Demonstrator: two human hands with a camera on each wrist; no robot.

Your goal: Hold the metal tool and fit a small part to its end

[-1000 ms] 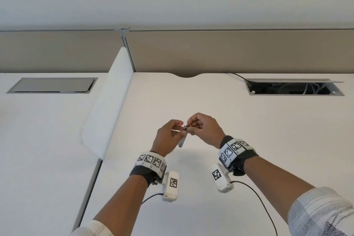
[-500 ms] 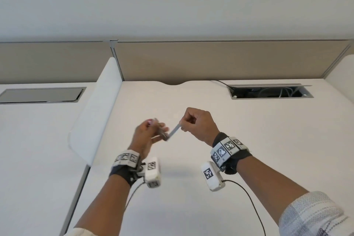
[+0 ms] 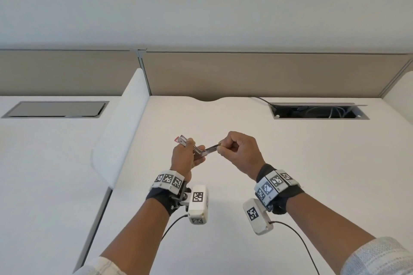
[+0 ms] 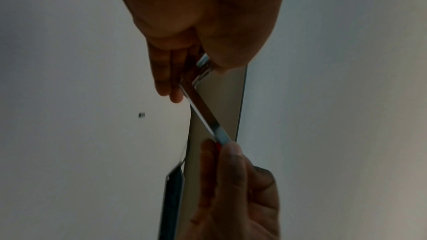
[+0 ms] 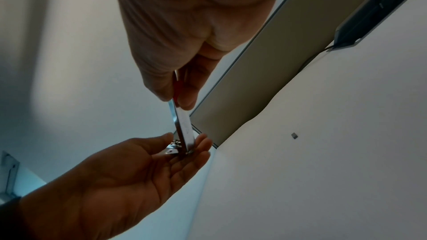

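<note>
Compared with half a second earlier, both hands sit a little nearer and lower in the head view, and the metal piece between them has opened into a wider angle. The left hand [image 3: 186,157] pinches the red-tipped end of a small folding metal tool [image 3: 194,148] between thumb and fingers, held in the air above the white worktop [image 3: 290,163]. The tool is thin, shiny steel, two flat strips hinged into an L. The right hand [image 3: 240,150] has its fingers curled, pinching the free end of the other strip [image 5: 183,125]. A cable hatch [image 3: 319,111] lies far right.
</note>
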